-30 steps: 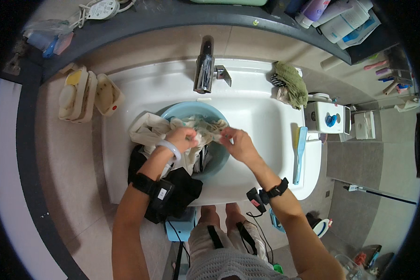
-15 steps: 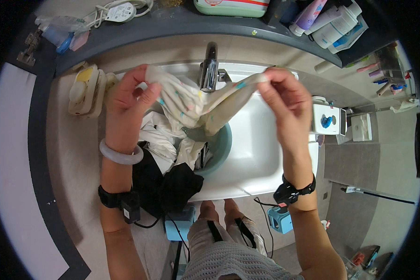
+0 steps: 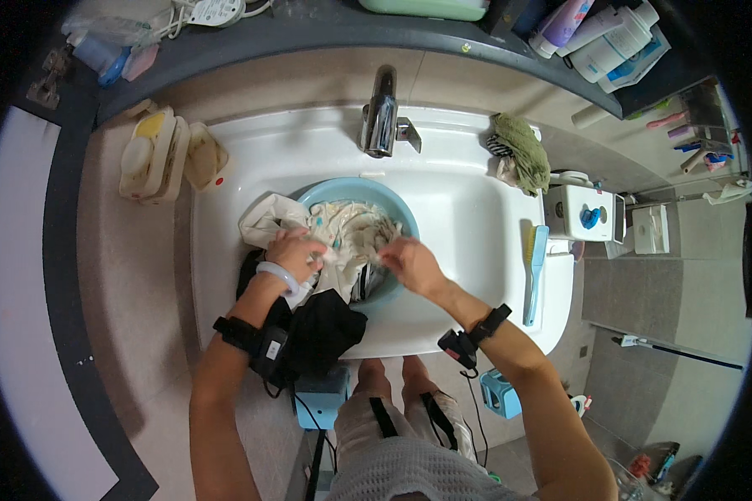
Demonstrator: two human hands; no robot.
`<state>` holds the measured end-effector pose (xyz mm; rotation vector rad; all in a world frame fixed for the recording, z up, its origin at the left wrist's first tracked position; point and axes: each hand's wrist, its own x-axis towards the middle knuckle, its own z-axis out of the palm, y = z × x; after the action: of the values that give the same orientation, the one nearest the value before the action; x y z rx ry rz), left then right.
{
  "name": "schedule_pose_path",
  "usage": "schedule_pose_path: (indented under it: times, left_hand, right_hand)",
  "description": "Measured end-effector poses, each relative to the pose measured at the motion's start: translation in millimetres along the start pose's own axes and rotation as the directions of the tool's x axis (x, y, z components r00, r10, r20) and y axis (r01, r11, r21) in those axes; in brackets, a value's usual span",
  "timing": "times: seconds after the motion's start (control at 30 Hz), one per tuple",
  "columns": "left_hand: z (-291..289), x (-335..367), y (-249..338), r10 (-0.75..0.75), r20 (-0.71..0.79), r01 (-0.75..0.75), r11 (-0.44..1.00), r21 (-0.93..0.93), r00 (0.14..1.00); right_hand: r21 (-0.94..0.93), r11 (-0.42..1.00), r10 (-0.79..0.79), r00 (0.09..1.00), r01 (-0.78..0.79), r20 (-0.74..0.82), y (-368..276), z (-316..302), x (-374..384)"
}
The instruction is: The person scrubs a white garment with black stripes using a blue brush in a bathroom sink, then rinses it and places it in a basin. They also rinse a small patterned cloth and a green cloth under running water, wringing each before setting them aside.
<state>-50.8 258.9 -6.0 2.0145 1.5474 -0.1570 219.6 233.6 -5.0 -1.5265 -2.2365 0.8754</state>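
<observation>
A cream cloth with small coloured prints [image 3: 351, 224] lies bunched in a round light-blue basin [image 3: 407, 213], which stands in the white sink. Over the cloth's left edge bends my left hand [image 3: 294, 253], its fingers pinched on the fabric. On the opposite side my right hand [image 3: 418, 265] is closed, thumb and fingertips gripping the cloth's edge. White fabric [image 3: 267, 219] hangs over the basin's left rim. Dark clothing [image 3: 330, 330] drapes across the sink's front edge, partly under my left wrist. Water in the basin is hidden by the cloths.
A chrome faucet [image 3: 382, 113] rises behind the basin. On the sink's right ledge are a bundled green cloth [image 3: 522, 154] and a blue-handled brush [image 3: 536, 271]. Soap containers [image 3: 149, 159] stand at the left. A dark shelf [image 3: 309, 40] with bottles spans the far side.
Both hands have come down and toward me, lowering the patterned cloth from stretched out before the faucet into the basin. The green cloth and brush are now uncovered.
</observation>
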Motion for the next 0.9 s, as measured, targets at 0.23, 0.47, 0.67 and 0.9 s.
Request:
schedule_pose_path:
  times: [0.23,0.47,0.67,0.9]
  left_hand:
    - [4.7,6.4,19.8,0.074,0.128,-0.102,0.966,0.236,0.989]
    - [18.9,20.1,32.1,-0.138,0.486,-0.010,0.957,0.289,0.863]
    - [-16.5,-6.1,61.3,-0.079,0.365,-0.043,0.948,0.315,0.928]
    - [-54.5,-36.2,79.2,0.177,0.041,-0.051,0.488,-0.872,0.983]
  right_hand:
    - [0.082,0.997,-0.009,0.999,0.005,0.046,14.1,-1.9,-39.2]
    - [0.132,0.986,0.095,0.995,-0.099,0.035,15.1,-17.4,-53.2]
    - [0.076,0.992,0.100,0.995,-0.098,-0.022,-3.8,-56.4,-69.0]
    - [-0.394,0.919,-0.020,0.990,-0.038,-0.142,-48.5,-111.4,-59.1]
